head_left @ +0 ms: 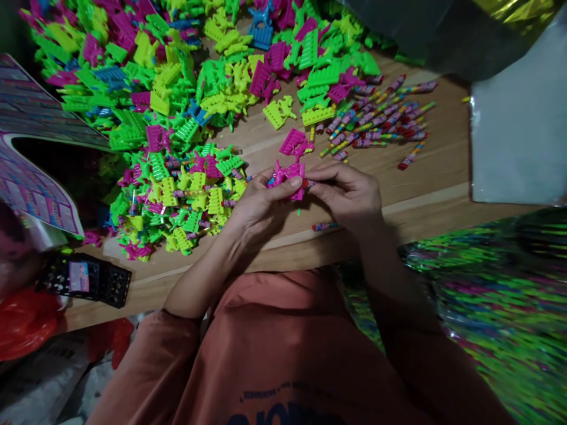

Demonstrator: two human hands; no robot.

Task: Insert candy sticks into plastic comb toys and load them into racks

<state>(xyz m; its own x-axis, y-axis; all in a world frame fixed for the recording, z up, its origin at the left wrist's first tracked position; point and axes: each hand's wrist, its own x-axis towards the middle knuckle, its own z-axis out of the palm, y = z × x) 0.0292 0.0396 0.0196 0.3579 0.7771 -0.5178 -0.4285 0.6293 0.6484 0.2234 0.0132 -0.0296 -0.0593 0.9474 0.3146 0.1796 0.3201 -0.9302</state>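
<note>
My left hand (259, 200) is closed on a magenta plastic toy (290, 172), a horse-like figure with a ribbed block, thumb across its front. My right hand (352, 192) pinches a small candy tube (309, 183) with a red end, against the toy's right side. How far the tube sits inside the toy is hidden by fingers. Just beyond my hands lies another magenta toy (296, 143), and a yellow one (279, 112) farther off. A loose candy tube (325, 226) lies below my right hand.
A large heap of coloured toys (177, 77) covers the back left; a smaller pile (177, 203) with tubes among it lies nearer. Candy tubes (381, 118) are heaped back right. A white packet (518, 130), black trays (88, 277) and a bag of colourful sticks (500, 307) surround the table.
</note>
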